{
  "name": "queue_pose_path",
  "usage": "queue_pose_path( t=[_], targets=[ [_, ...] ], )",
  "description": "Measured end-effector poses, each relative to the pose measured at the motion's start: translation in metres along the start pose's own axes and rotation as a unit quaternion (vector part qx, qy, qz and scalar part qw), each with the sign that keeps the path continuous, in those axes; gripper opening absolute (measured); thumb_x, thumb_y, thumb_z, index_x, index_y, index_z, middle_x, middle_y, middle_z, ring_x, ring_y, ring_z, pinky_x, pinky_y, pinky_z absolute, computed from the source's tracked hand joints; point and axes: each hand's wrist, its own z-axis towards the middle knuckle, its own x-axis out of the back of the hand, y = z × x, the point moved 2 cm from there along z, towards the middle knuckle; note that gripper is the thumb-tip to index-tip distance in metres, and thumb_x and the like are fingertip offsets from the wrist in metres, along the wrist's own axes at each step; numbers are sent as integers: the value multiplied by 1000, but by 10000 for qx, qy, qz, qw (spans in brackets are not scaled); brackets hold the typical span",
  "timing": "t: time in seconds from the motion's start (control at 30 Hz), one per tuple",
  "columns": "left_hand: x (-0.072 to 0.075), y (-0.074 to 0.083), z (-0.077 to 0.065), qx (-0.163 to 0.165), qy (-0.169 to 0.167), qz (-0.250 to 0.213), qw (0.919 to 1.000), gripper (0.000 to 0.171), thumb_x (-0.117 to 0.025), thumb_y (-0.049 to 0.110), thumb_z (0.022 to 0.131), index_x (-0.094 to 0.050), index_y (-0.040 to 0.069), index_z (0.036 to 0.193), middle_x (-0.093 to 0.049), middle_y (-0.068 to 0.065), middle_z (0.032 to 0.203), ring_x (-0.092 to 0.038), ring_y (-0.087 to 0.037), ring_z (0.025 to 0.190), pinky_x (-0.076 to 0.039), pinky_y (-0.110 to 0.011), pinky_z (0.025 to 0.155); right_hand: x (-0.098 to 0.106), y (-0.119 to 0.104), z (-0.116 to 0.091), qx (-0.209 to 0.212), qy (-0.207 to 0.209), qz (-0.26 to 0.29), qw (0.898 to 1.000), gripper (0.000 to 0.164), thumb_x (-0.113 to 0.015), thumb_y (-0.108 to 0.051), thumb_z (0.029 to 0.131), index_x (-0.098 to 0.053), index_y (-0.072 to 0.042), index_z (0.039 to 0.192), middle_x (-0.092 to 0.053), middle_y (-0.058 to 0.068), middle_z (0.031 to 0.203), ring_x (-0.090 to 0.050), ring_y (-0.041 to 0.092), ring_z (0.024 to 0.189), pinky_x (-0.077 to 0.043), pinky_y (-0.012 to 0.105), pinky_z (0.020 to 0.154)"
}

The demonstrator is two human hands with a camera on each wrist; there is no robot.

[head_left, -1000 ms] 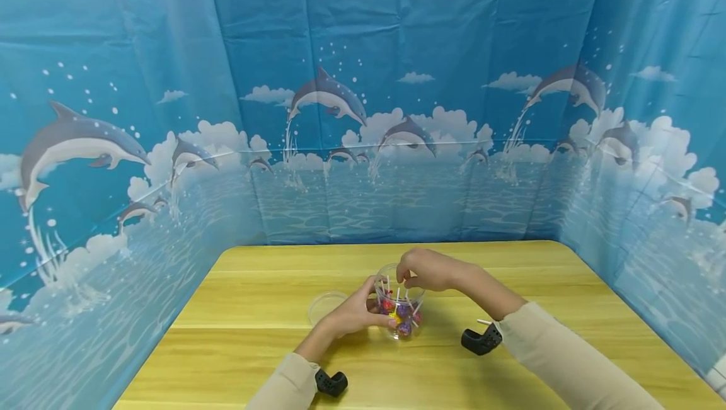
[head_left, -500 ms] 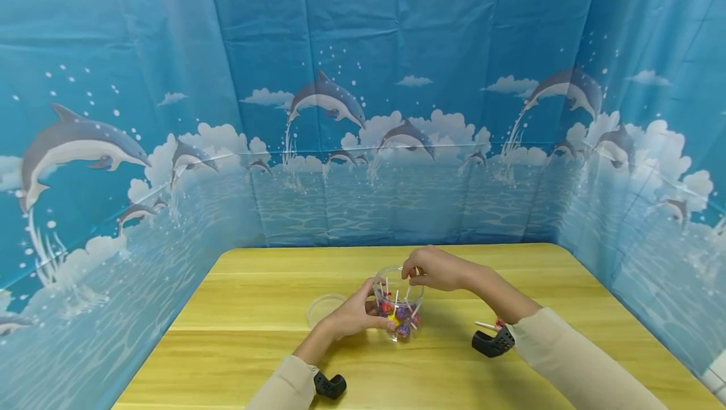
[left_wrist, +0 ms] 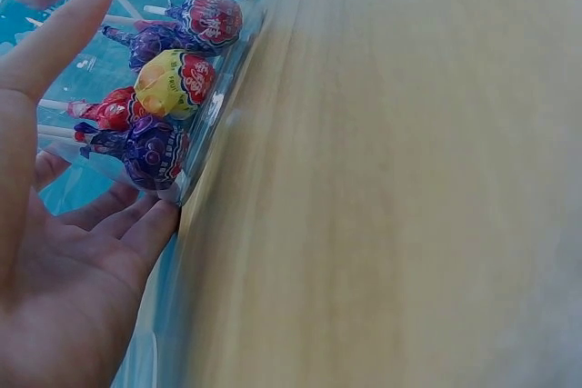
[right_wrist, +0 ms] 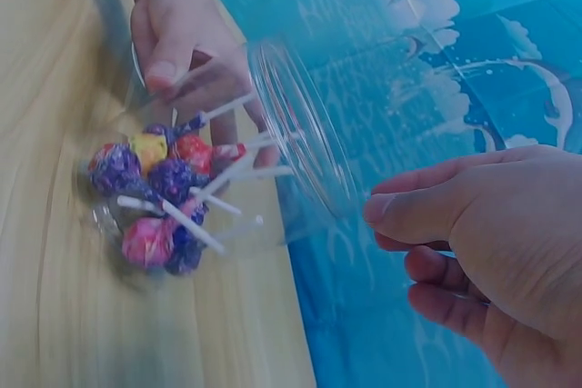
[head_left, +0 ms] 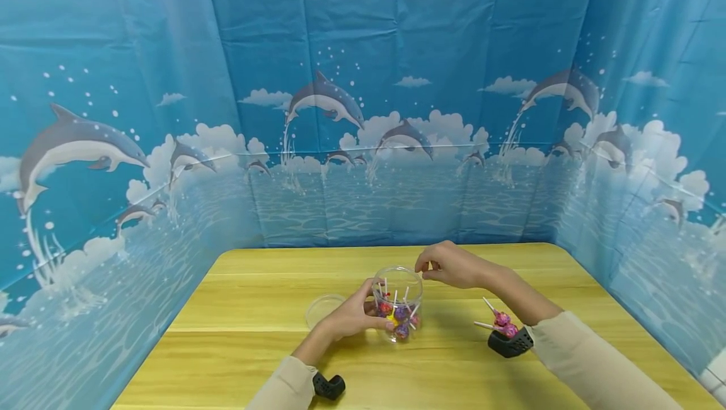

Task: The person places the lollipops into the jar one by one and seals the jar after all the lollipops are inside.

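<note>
A clear plastic jar (head_left: 397, 278) stands uncovered on the table, with several wrapped lollipops in its lower part. My left hand (head_left: 354, 313) grips the jar's side, thumb in front and fingers behind. Through the wall in the left wrist view show a yellow lollipop (left_wrist: 168, 88), purple ones and a red one. White sticks point up toward the mouth. Just right of the jar's rim, my right hand (head_left: 454, 265) has its thumb near the index finger, the other fingers loosely bent. Nothing shows between its fingers (right_wrist: 446, 311) in the right wrist view.
A clear round lid (head_left: 323, 310) lies left of the jar, partly behind my left hand. Two pink lollipops (head_left: 502, 319) lie on the wooden table (head_left: 255, 315) below my right forearm. A dolphin-print curtain (head_left: 351, 202) encloses the back and sides.
My right hand has moved out of the jar's mouth to the right. The pink lollipops under the right forearm have come into view. The left hand keeps its hold on the jar.
</note>
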Motion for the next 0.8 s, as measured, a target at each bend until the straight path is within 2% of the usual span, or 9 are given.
queue_pose_path(
  t=[0.47, 0.63, 0.8],
  targets=[
    [1, 1, -2, -29, -18, 116, 9999, 93, -83, 19, 92, -23, 23, 163, -44, -20, 149, -55, -27, 132, -51, -36, 102, 3, 20, -30, -459, 15, 34, 9989, 12, -70, -6, 99, -77, -10, 108, -72, -3, 101, -63, 6, 80, -55, 30, 70],
    [2, -1, -1, 12, -24, 118, 9999, 95, -83, 21, 92, -21, 25, 163, -41, -22, 151, -55, -26, 132, -51, -36, 101, -2, 30, -47, -621, 19, 165, 9979, 12, -69, -6, 99, -77, -9, 108, -72, -3, 99, -63, 8, 80, -56, 31, 70],
    [2, -2, 0, 39, 0, 110, 9999, 96, -83, 20, 92, -20, 28, 164, -41, -18, 150, -56, -24, 131, -51, -35, 101, -7, 41, -64, -845, 116, 161, 9962, 11, -69, -6, 99, -76, -9, 107, -72, -1, 99, -64, 10, 80, -56, 30, 68]
  ],
)
